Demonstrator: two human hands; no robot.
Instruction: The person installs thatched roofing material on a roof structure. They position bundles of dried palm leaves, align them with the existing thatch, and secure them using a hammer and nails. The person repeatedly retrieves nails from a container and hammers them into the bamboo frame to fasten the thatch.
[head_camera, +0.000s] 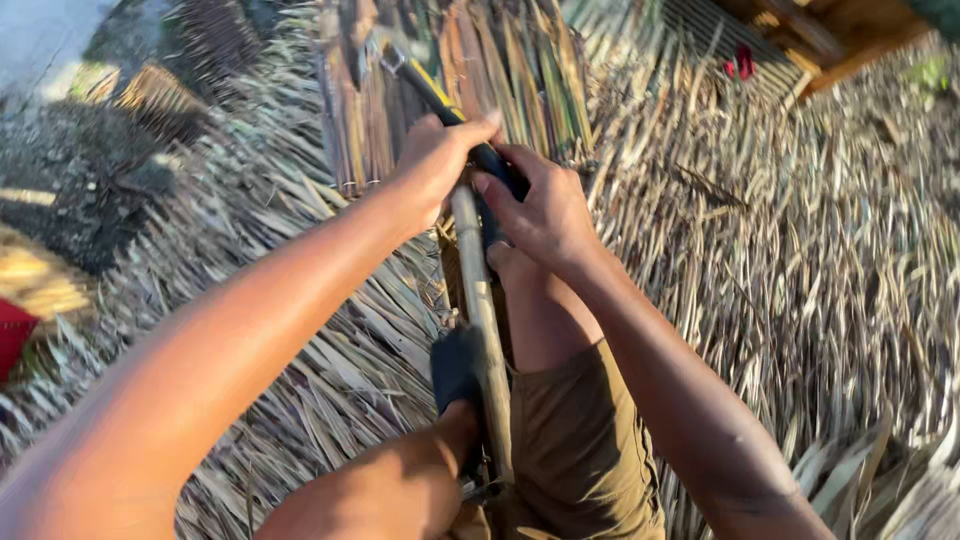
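2 hands grip a tool over dried palm thatch.

A wide bed of dry, grey-brown woven palm-leaf thatch (820, 260) spreads all around, its strips flat and papery. Across it, between the knees, runs a long pale round wooden pole (484, 310), smooth and straight. Above the pole's upper end lies a slim tool with a yellow-and-black handle and a metal head (425, 82). The left hand (435, 165) is closed around that handle just above the pole; the right hand (545, 215) curls shut on the handle beside the pole's top.
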